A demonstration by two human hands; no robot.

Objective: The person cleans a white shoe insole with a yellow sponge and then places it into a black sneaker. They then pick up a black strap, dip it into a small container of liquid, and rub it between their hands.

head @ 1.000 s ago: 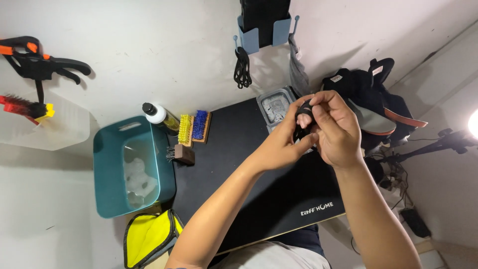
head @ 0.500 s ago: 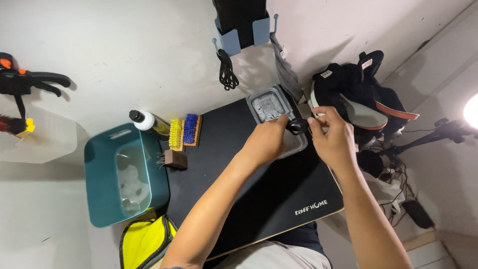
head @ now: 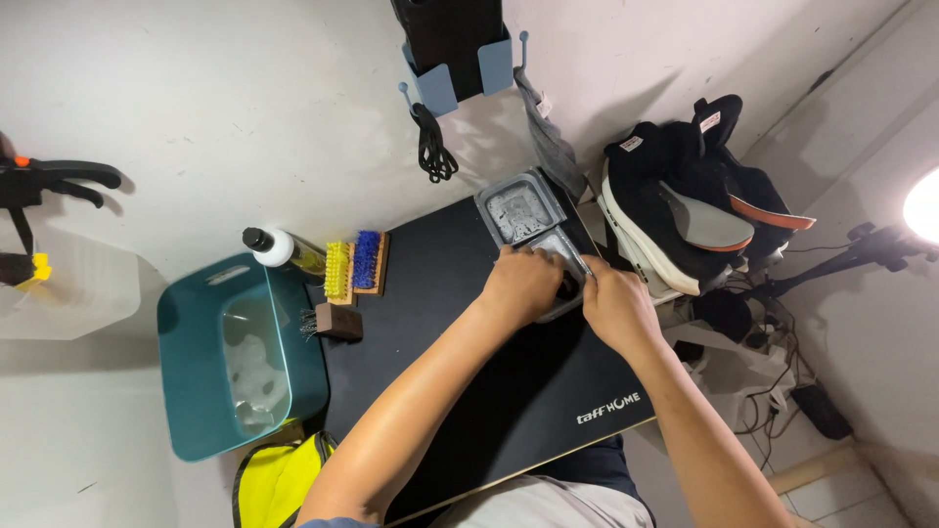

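Both hands are down at the small grey tray [head: 562, 256] that sits at the far right edge of the black surface [head: 460, 391], just near of a second grey tray [head: 518, 210] that holds a pale, foamy-looking film. The left hand [head: 523, 284] is curled over the near tray's left side with its fingers bent down into it, and the right hand [head: 614, 308] is closed in beside it from the right; between them a small dark object [head: 569, 286] shows, but whether either hand truly grips it, or which one does, cannot be told from this angle. Judging by where things lie, the work looks to be in its wetting or dipping stage rather than further on: the black shoes [head: 675, 210] are piled off the surface to the right, with a grey insole [head: 706, 223] lying loose on them, and nobody is touching them. The yellow brush [head: 337, 271], the blue brush [head: 368, 260] and the small dark brush [head: 333, 321] lie unused at the far left edge (bristles look dry, though that is hard to judge), next to the capped bottle [head: 277, 248]. The teal tub [head: 240, 352] to the left holds water or suds. Scrubbing appears not yet begun.
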